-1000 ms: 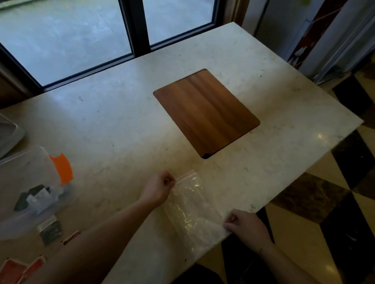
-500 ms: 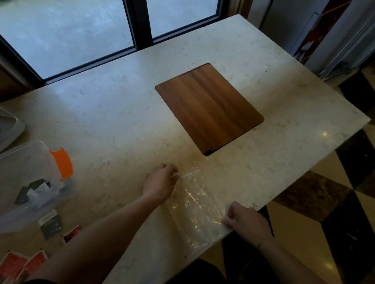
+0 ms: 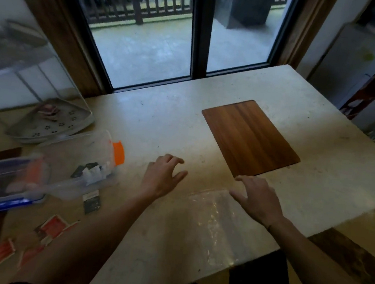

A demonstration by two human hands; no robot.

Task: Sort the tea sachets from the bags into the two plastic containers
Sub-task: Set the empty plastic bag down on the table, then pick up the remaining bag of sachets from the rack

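- Pale stone is making up the countertop, running from a dark-framed window in the upper half of the frame down to the bottom edge, with a wooden board lying right of centre.
- Both hands have just let go of the clear plastic bag; a moment ago they were pinching its two ends.
- Now the left hand is hovering at centre with fingers spread, gripping nothing.
- Beside it the right hand is likewise splayed and free, its fingertips just over the bag's upper edge.
- That bag is lying flat and looks empty, so I judge it finished and set aside.
- At the left of the frame two clear plastic containers are sitting: one with an orange tab holding dark sachets, and one with a blue rim, blurred.
- Loose tea sachets are still waiting on the counter: a dark one below the tabbed box, and red ones at lower left.
- Sorting those looks like the next job.
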